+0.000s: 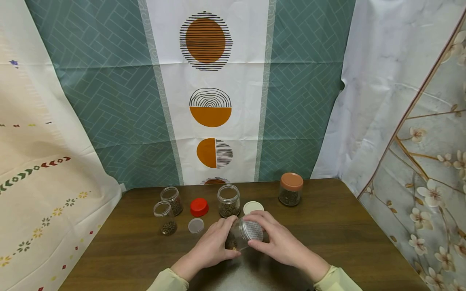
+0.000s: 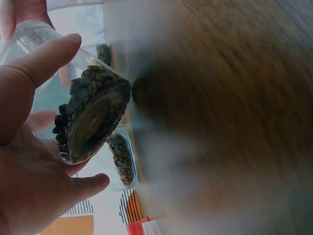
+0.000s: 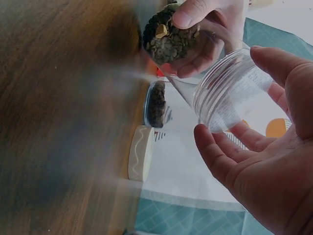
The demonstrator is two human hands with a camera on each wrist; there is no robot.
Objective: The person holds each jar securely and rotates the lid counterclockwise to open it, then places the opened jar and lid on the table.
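Note:
A clear jar point(image 1: 236, 233) tilts between my hands, its mouth toward the right. Dark pebble-like pieces point(image 3: 168, 46) lie at its bottom end, with one small golden piece point(image 3: 161, 31) among them. My left hand point(image 1: 214, 243) grips the jar's body, thumb on the near side. At the threaded mouth, the thumb and fingers of my right hand point(image 1: 278, 237) hold the rim, where a clear disc with fine print point(image 1: 253, 230) shows. The left wrist view shows the jar's lower edge close over the table.
Behind my hands stand an uncovered jar point(image 1: 229, 202) and a cream lid point(image 1: 253, 207). Leftward are two more uncovered jars point(image 1: 168, 226) point(image 1: 174, 202), a red lid point(image 1: 199, 207) and a small clear lid point(image 1: 195, 225). A jar with an orange-brown lid point(image 1: 291, 189) stands back right on the wooden table point(image 1: 327, 230).

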